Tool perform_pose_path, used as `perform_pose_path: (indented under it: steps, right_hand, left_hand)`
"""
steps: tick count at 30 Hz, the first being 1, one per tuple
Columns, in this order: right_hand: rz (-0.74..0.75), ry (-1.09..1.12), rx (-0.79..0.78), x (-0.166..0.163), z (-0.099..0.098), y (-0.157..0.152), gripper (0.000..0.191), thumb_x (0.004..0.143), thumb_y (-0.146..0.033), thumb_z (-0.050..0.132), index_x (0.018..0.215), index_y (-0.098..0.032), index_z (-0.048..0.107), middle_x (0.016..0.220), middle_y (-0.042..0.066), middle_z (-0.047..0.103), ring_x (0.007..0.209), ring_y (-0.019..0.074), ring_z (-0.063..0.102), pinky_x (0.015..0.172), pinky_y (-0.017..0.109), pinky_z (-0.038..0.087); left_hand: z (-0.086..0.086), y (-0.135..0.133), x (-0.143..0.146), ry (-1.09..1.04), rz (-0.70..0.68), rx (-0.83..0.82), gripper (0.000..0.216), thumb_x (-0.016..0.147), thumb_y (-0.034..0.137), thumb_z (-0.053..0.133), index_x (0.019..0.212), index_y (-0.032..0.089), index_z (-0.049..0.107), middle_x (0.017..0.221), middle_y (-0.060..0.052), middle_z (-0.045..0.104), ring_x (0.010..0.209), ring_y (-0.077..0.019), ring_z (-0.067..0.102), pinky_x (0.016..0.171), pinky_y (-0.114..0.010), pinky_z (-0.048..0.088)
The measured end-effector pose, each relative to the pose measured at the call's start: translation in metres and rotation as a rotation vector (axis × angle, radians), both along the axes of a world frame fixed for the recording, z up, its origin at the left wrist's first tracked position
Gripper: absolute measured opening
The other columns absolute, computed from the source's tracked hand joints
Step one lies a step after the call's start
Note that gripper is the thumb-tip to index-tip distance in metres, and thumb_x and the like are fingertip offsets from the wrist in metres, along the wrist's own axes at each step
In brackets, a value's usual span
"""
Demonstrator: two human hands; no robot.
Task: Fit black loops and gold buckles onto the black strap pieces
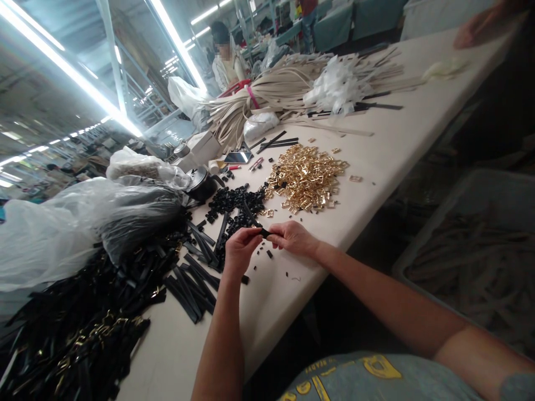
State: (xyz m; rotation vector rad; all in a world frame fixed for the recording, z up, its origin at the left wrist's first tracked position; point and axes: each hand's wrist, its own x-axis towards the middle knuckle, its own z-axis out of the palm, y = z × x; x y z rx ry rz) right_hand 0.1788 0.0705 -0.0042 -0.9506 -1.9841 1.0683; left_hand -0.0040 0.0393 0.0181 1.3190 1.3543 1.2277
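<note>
A black strap (251,214) is pinched between my two hands above the near edge of the table. My left hand (241,248) is closed on one side of it, fingertips together. From the right, my right hand (295,238) grips its other end, the fingers nearly meeting those of the left. Just beyond lies a heap of small black loops (236,200), and behind my right hand a pile of gold buckles (309,175). Several cut black straps (190,289) rest left of my left hand. Whether a buckle sits on the held strap is hidden by my fingers.
Black straps with gold buckles (100,334) are heaped at the left, beside clear plastic bags (62,223). A metal-lidded pot (201,182), a phone (238,157) and bundled beige strips (276,83) stand farther back. Another person's hand (476,28) rests at the far right; a bin (460,250) stands below.
</note>
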Motion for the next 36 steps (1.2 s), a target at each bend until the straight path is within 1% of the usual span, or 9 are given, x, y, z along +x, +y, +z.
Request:
perform_pose_path:
  steps: [3,6,11,17,23,26,28,32,36]
  right_hand:
    - [0.002,-0.006,-0.011,0.000,0.002,0.000,0.022,0.089,-0.028,0.056,0.071,-0.017,0.063,0.062,-0.001,0.067,0.051,0.0090,0.058,0.054,0.020,0.039]
    - [0.003,0.024,-0.042,0.000,0.003,-0.001,0.023,0.090,-0.029,0.055,0.072,-0.016,0.063,0.064,0.000,0.068,0.051,0.0091,0.058,0.053,0.020,0.039]
    - [0.025,0.021,-0.035,0.000,0.002,-0.001,0.023,0.089,-0.026,0.055,0.070,-0.016,0.062,0.062,-0.001,0.067,0.051,0.0086,0.058,0.054,0.019,0.040]
    - [0.025,0.096,-0.083,-0.004,-0.007,0.003,0.016,0.089,-0.024,0.052,0.082,-0.016,0.063,0.070,0.001,0.069,0.060,0.0113,0.064,0.059,0.021,0.045]
    - [0.049,0.109,0.044,-0.005,-0.009,0.003,0.021,0.078,-0.008,0.050,0.091,-0.015,0.064,0.073,0.000,0.065,0.064,0.0116,0.058,0.061,0.021,0.043]
    - [0.053,0.115,0.056,-0.004,-0.007,0.001,0.018,0.079,-0.015,0.056,0.094,-0.015,0.066,0.068,-0.002,0.060,0.059,0.0105,0.051,0.057,0.021,0.040]
    - [0.071,0.159,0.002,-0.005,-0.008,0.002,0.018,0.083,-0.023,0.057,0.097,-0.015,0.066,0.070,-0.001,0.062,0.062,0.0112,0.054,0.059,0.021,0.043]
    - [0.086,0.306,-0.182,-0.007,-0.013,0.005,0.024,0.088,-0.032,0.054,0.101,-0.015,0.065,0.081,0.002,0.067,0.070,0.0142,0.066,0.064,0.024,0.052]
    - [0.061,0.392,-0.256,-0.009,-0.015,0.006,0.026,0.085,-0.035,0.058,0.099,-0.015,0.065,0.077,0.002,0.067,0.067,0.0144,0.066,0.064,0.026,0.055]
  left_hand:
    - [0.001,-0.001,-0.001,-0.018,-0.042,-0.028,0.022,0.064,0.025,0.081,0.084,0.018,0.075,0.077,-0.004,0.070,0.068,-0.0129,0.063,0.067,-0.026,0.052]
    - [0.001,-0.002,0.001,0.005,-0.081,0.021,0.020,0.066,0.024,0.080,0.084,0.019,0.075,0.081,-0.004,0.069,0.071,-0.0129,0.063,0.067,-0.025,0.051]
    - [-0.005,-0.002,0.003,0.134,-0.031,0.108,0.018,0.070,0.026,0.077,0.087,0.020,0.076,0.085,-0.004,0.068,0.076,-0.0138,0.063,0.069,-0.025,0.051]
    - [-0.016,0.000,0.006,0.167,0.003,0.144,0.020,0.073,0.028,0.075,0.091,0.020,0.075,0.084,-0.003,0.067,0.066,-0.0111,0.060,0.061,-0.023,0.049]
    - [-0.015,0.002,0.013,0.342,-0.004,0.258,0.014,0.073,0.020,0.074,0.086,0.023,0.076,0.085,-0.002,0.065,0.071,-0.0128,0.062,0.066,-0.025,0.050]
    - [-0.011,0.000,0.015,0.434,0.002,0.297,0.017,0.074,0.013,0.070,0.086,0.023,0.076,0.084,-0.002,0.065,0.071,-0.0129,0.062,0.067,-0.025,0.050]
    - [-0.009,-0.001,0.016,0.468,0.003,0.316,0.021,0.073,0.008,0.068,0.086,0.023,0.075,0.084,-0.002,0.066,0.072,-0.0132,0.062,0.068,-0.025,0.050]
    - [-0.011,-0.003,0.020,0.373,0.023,0.288,0.019,0.076,0.014,0.067,0.093,0.021,0.072,0.089,-0.004,0.068,0.078,-0.0153,0.064,0.071,-0.027,0.053]
    - [-0.013,-0.005,0.023,0.146,0.051,0.163,0.018,0.077,0.023,0.069,0.094,0.019,0.067,0.085,-0.004,0.069,0.074,-0.0152,0.066,0.070,-0.028,0.054]
